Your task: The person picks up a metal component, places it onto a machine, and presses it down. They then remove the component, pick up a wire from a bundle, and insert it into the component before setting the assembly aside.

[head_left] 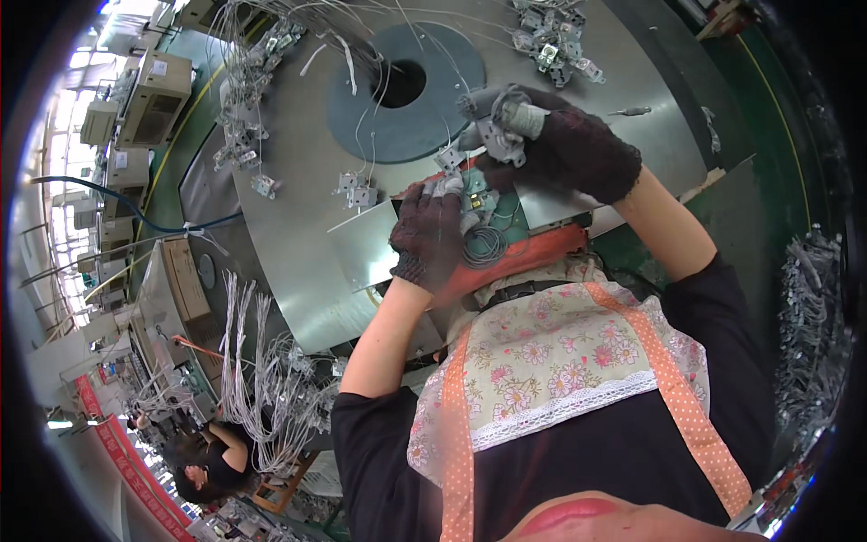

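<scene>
Gloved hands assembling a wired bracket at the worktop edge.

Right hand [564,149], in a dark knit glove, is closed round a small metal bracket [499,137] just above the green fixture [488,212]; left hand [429,235] presses flat on that fixture, gripping nothing. The bracket looks light, stiff and sharp-edged: hold its flat sides. A thin springy wire coil [485,244] lies beside the fixture on the smooth steel worktop [298,262].

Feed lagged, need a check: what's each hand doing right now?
Left hand: gloved, pressing down on the green fixture; grip unclear.
Right hand: gloved, closed on a small metal part.
</scene>
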Available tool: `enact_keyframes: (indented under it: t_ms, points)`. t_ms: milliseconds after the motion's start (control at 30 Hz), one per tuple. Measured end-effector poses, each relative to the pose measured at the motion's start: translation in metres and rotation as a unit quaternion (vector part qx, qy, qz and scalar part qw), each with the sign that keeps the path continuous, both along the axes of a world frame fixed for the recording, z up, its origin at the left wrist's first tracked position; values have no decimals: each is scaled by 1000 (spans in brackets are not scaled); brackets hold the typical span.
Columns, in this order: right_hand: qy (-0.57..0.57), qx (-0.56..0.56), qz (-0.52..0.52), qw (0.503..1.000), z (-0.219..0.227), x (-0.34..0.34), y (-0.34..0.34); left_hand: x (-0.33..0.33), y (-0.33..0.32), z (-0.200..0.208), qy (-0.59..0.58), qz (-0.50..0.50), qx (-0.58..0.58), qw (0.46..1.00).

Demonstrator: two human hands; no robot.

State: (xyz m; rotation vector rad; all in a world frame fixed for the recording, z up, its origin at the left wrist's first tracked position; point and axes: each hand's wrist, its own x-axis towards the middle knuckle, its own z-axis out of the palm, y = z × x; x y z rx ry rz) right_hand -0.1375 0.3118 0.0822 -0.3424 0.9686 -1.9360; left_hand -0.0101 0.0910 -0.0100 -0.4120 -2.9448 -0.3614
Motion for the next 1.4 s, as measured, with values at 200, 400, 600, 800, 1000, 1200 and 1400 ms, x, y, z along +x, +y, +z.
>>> enact_keyframes:
  t_ms: [200,400,600,800,1000,1200,1400]
  points:
    - [55,-64,1,996,24,17,-4,5,-2,-6,-16,3,-22,1000]
    - [120,63,-102,986,32,38,-9,1,0,-4,33,-11,-14,999]
    - [78,4,-122,989,26,41,-8,-4,0,-3,19,-13,16,1000]
    - [60,-55,-108,991,16,38,2,1,1,1,10,5,-17,1000]
    - [92,10,-162,983,10,43,-3,2,2,-2,33,-1,-1,999]
    - [105,-25,-131,986,5,45,-3,0,3,1,35,-10,9,999]
    - [89,-50,-121,987,28,46,-11,3,3,2,7,7,0,1000]
